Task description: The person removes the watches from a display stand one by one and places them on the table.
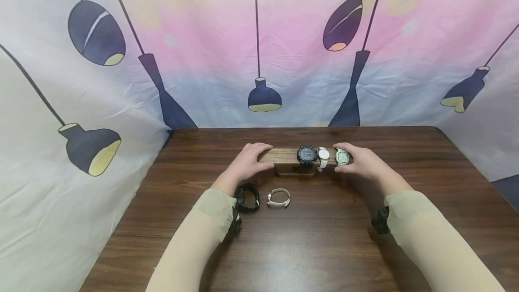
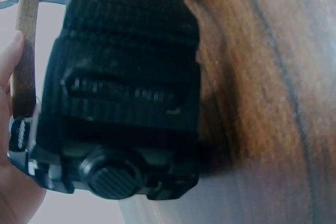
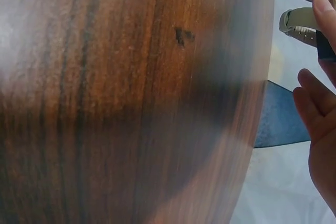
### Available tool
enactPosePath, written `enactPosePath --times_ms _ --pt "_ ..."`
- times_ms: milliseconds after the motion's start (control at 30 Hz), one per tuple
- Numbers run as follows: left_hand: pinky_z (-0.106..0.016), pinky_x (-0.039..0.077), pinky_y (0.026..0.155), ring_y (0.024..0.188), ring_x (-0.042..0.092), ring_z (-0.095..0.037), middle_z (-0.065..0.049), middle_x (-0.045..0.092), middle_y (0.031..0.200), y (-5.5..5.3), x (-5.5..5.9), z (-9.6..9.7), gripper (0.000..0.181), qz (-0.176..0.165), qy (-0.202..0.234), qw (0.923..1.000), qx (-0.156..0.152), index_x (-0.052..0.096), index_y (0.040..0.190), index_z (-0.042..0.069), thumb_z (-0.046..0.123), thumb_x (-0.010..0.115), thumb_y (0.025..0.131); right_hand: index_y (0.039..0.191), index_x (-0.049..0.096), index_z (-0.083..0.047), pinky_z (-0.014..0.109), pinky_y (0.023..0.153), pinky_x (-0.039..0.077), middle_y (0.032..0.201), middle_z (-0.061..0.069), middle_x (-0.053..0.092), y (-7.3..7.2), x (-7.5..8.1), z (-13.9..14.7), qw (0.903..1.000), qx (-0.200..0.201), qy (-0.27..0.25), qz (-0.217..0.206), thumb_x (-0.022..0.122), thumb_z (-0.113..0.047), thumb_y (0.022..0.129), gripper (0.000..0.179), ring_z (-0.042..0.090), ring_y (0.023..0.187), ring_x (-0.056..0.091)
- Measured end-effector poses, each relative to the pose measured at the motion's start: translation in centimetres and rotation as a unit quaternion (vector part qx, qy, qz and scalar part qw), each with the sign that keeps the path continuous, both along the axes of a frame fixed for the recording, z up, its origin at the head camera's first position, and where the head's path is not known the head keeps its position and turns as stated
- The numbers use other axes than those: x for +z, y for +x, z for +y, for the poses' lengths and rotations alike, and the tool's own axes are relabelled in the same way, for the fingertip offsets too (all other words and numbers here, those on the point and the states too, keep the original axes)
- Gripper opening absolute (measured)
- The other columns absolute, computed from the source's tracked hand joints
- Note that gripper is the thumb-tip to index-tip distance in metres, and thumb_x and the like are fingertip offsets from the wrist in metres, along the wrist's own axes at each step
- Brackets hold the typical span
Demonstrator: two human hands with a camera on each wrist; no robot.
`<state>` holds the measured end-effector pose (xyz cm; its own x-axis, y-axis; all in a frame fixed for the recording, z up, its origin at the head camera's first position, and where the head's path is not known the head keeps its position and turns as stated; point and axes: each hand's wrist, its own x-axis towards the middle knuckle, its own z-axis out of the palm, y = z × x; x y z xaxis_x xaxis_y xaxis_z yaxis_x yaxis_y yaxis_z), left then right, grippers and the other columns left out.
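Observation:
A wooden watch stand (image 1: 279, 156) lies across the table, carrying a black digital watch (image 1: 307, 153), a white-strapped round watch (image 1: 323, 154) and a pale green square watch (image 1: 342, 157). My left hand (image 1: 247, 162) grips the bar's bare left end, between thumb and fingers. At the right end, my right hand (image 1: 362, 161) holds the bar right beside the pale green watch; its thumb rests on the bar in the right wrist view. A second black watch (image 2: 121, 77) stands on its side near my left wrist. Right of it sits a slim white-banded watch (image 1: 279, 203).
Beneath the bar shows the stand's wooden base (image 1: 295, 173). The dark wood table (image 1: 300, 247) meets a lamp-patterned cloth backdrop (image 1: 227, 93) at its back edge. Black wrist devices (image 1: 381, 220) are strapped over both sleeves.

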<state>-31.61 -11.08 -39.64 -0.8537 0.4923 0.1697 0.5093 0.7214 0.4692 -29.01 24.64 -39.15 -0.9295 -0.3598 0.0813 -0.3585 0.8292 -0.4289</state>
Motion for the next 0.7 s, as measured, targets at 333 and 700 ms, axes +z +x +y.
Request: enactPosePath --times_ms 333,700 --pt "-0.04 0.034 0.102 0.124 0.04 -0.025 -0.004 0.05 0.136 0.1 0.0 0.2 0.058 0.01 -0.007 0.9999 -0.002 0.052 0.135 0.014 0.038 0.069 0.085 0.141 0.041 -0.012 0.057 0.088 0.041 0.129 0.024 0.052 0.5 0.1 0.3 0.9999 -0.012 0.004 0.005 0.073 -0.039 0.081 0.073 0.043 0.111 0.052" --pt "-0.041 0.033 0.102 0.125 0.038 -0.025 -0.003 0.049 0.137 0.1 -0.1 0.1 0.058 0.007 -0.003 1.0 0.002 0.052 0.135 0.014 0.039 0.069 0.085 0.137 0.045 -0.007 0.055 0.085 0.043 0.117 0.027 0.059 1.1 -0.5 1.4 0.9992 -0.034 0.014 0.018 0.074 -0.038 0.079 0.072 0.044 0.105 0.055"
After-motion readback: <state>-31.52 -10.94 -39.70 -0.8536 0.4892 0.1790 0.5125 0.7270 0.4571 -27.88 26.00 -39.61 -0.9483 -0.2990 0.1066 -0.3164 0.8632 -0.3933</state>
